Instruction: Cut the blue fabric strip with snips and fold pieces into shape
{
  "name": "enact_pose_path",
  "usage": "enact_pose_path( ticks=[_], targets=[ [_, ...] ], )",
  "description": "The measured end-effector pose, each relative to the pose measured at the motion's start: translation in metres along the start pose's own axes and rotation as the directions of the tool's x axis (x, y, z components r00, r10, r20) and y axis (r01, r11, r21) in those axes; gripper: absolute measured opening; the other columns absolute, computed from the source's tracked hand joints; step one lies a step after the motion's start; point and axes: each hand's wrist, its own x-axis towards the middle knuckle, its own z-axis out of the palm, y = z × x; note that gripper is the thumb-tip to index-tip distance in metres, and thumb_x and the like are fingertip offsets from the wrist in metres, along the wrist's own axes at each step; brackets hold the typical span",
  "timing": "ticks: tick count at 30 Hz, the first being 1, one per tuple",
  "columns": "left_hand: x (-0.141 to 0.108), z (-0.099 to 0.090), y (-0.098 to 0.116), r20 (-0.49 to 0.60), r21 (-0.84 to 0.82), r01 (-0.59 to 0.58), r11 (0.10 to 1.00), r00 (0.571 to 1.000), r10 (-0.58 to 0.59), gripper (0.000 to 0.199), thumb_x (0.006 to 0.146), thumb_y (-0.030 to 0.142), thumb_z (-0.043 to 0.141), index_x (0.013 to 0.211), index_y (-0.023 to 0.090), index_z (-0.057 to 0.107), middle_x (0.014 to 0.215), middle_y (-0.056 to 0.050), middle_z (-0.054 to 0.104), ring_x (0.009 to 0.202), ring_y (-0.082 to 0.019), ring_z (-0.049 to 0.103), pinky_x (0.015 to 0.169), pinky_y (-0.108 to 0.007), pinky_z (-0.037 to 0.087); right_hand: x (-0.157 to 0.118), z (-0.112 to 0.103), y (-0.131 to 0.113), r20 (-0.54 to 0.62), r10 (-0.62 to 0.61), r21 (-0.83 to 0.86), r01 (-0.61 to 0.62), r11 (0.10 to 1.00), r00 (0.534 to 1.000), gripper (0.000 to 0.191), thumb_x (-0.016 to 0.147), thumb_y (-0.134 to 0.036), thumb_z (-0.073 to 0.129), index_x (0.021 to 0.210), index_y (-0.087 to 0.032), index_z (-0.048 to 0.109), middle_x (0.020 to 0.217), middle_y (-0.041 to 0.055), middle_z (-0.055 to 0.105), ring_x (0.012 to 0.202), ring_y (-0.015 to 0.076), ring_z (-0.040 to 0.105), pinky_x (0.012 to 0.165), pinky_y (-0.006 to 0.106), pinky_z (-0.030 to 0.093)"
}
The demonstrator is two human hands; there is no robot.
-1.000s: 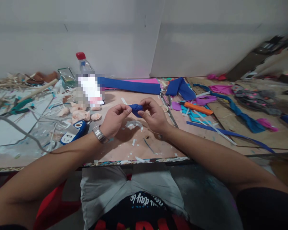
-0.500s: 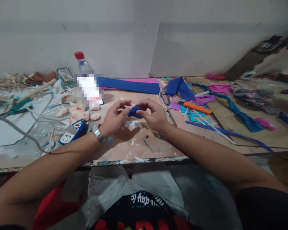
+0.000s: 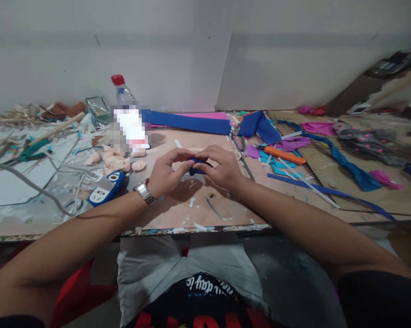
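A small dark blue piece (image 3: 199, 167), crumpled or folded, is pinched between my two hands over the middle of the table. My left hand (image 3: 169, 172) grips its left side with thumb and fingers, a metal watch (image 3: 145, 192) on the wrist. On the other side, my right hand (image 3: 223, 169) holds it with the thumb in front and the fingers curled behind. Part of the piece is hidden by my fingers. Behind my hands lies a long blue strip (image 3: 188, 123) on pink material, and a folded blue strip (image 3: 260, 127) is to its right.
At left are a blue and white power strip (image 3: 106, 189), peach-coloured scraps (image 3: 116, 164), green-handled pliers (image 3: 35, 150), a lit phone (image 3: 132, 127) and a red-capped bottle (image 3: 118, 80). An orange cutter (image 3: 284, 155) and a narrow blue strip (image 3: 328, 187) lie at right.
My left hand has closed in on the blue piece and now grips it, where its fingers were apart before. The view has shifted slightly, and the piece is turned differently.
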Motion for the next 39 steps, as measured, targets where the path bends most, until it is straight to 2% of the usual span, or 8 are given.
enact_pose_path(
  ticks=[6,10,14,20,25,29,33,39],
  targets=[
    [0.003,-0.002,0.003,-0.049,0.046,-0.037,0.998,0.998,0.040,0.024,0.096,0.040,0.068,0.110,0.022,0.073,0.109,-0.008,0.077,0.099,-0.020,0.071,0.091,-0.037,0.056,-0.002,0.000,-0.008,-0.024,0.065,-0.015,-0.065,0.998,0.998,0.022,0.091,-0.034,0.076,0.111,-0.025,0.072,0.103,0.0063,0.078,0.088,0.0223,0.069,0.082,0.039,0.055],
    [0.004,-0.002,0.004,-0.084,0.082,0.001,0.997,0.996,0.006,0.021,0.097,0.039,0.067,0.104,0.021,0.075,0.099,-0.007,0.078,0.088,-0.018,0.070,0.084,-0.035,0.055,-0.003,0.000,-0.009,-0.026,0.068,-0.024,-0.068,0.997,0.997,0.013,0.095,-0.032,0.068,0.105,-0.024,0.071,0.101,0.0058,0.077,0.088,0.0215,0.068,0.083,0.039,0.055],
    [0.004,-0.001,0.004,-0.083,0.028,0.054,0.998,0.995,-0.051,0.024,0.096,0.041,0.068,0.102,0.019,0.074,0.096,-0.007,0.077,0.084,-0.018,0.070,0.079,-0.033,0.056,-0.001,-0.001,-0.009,-0.026,0.085,-0.036,-0.086,0.996,0.996,0.012,0.094,-0.034,0.069,0.101,-0.024,0.072,0.097,0.0054,0.077,0.087,0.0218,0.068,0.083,0.039,0.055],
    [0.002,0.000,0.000,-0.025,0.004,0.058,0.998,0.998,-0.058,0.025,0.096,0.043,0.067,0.106,0.021,0.073,0.102,-0.008,0.078,0.091,-0.019,0.072,0.085,-0.035,0.057,-0.001,-0.001,-0.011,-0.029,0.109,-0.038,-0.110,0.993,0.994,0.010,0.092,-0.032,0.071,0.095,-0.023,0.072,0.093,0.0052,0.077,0.085,0.0220,0.068,0.082,0.039,0.055],
    [0.001,0.000,0.001,-0.025,0.018,0.036,0.999,0.999,-0.036,0.028,0.088,0.042,0.079,0.106,0.021,0.073,0.103,-0.008,0.077,0.096,-0.021,0.071,0.090,-0.036,0.056,-0.001,-0.001,-0.012,-0.038,0.092,-0.045,-0.094,0.995,0.995,0.008,0.091,-0.031,0.072,0.093,-0.023,0.072,0.090,0.0044,0.077,0.084,0.0214,0.068,0.081,0.038,0.054],
    [0.002,0.000,-0.001,-0.026,-0.037,0.074,0.997,0.997,-0.075,0.027,0.092,0.042,0.073,0.106,0.020,0.069,0.103,-0.008,0.075,0.094,-0.021,0.071,0.085,-0.036,0.058,0.001,-0.001,-0.012,-0.018,0.080,-0.040,-0.080,0.996,0.997,0.012,0.092,-0.034,0.073,0.098,-0.023,0.075,0.090,0.0046,0.078,0.082,0.0214,0.068,0.080,0.038,0.054],
    [0.002,-0.001,-0.005,0.007,-0.053,0.076,0.996,0.997,-0.076,0.026,0.095,0.042,0.069,0.108,0.020,0.066,0.106,-0.008,0.073,0.097,-0.020,0.071,0.087,-0.035,0.057,0.002,-0.003,-0.013,-0.028,0.034,-0.025,-0.035,0.999,0.999,0.011,0.095,-0.032,0.071,0.094,-0.022,0.076,0.089,0.0048,0.079,0.080,0.0207,0.069,0.080,0.038,0.052],
    [0.001,-0.002,-0.005,0.050,-0.053,0.040,0.998,0.998,-0.038,0.024,0.098,0.039,0.065,0.111,0.019,0.064,0.108,-0.009,0.071,0.097,-0.020,0.070,0.088,-0.035,0.057,0.003,-0.002,-0.012,-0.041,0.108,0.023,-0.107,0.994,0.993,0.014,0.093,-0.033,0.074,0.088,-0.021,0.076,0.082,0.0038,0.076,0.076,0.0193,0.066,0.075,0.035,0.051]
  ],
)
